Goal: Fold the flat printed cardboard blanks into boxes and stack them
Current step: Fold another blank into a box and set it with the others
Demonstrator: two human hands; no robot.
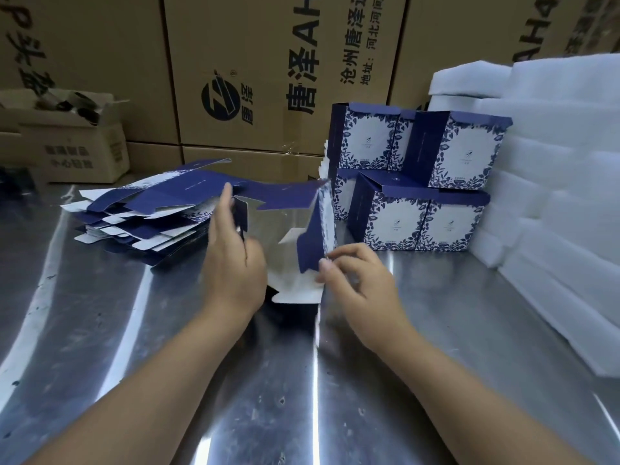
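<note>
A half-opened blue and white box blank (295,229) stands on the steel table between my hands, its silver inside facing me. My left hand (231,260) presses flat against its left wall, fingers straight and pointing up beside a small blue flap. My right hand (355,280) pinches a blue flap at the blank's lower right corner. A loose pile of flat blanks (141,216) lies to the left. Several folded boxes (419,182) are stacked in two layers at the right, behind the blank.
The steel table (134,330) is shiny and reflective. White foam sheets (553,182) are piled at the far right. Large brown cartons (261,72) form a wall behind. A small open carton (67,139) sits at the back left.
</note>
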